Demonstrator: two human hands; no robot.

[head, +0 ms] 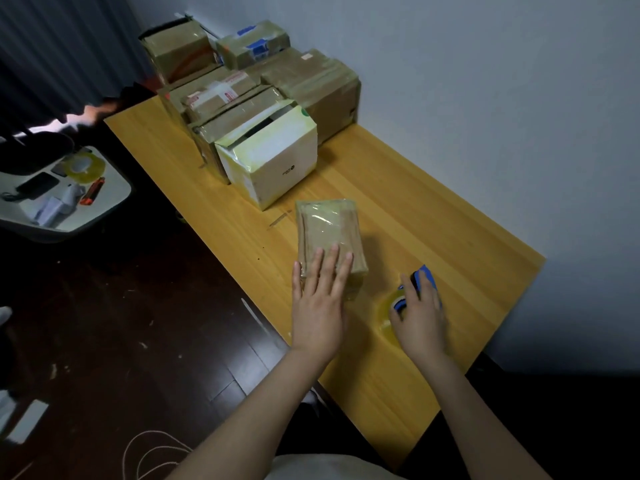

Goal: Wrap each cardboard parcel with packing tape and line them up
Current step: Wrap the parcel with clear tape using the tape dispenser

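Left hand [320, 299]: flat, fingers straight, pressing on small taped parcel [329, 230]
Right hand [420, 315]: curled round blue tape dispenser [415, 289]

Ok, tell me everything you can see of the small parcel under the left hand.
The small parcel is a flat brown cardboard box covered in glossy clear tape that wrinkles on top. It lies flat on the wooden table, apart from the white box behind it. The left hand rests on its near end, fingers straight. The tape dispenser, gripped by the right hand, sits to its right, not touching.
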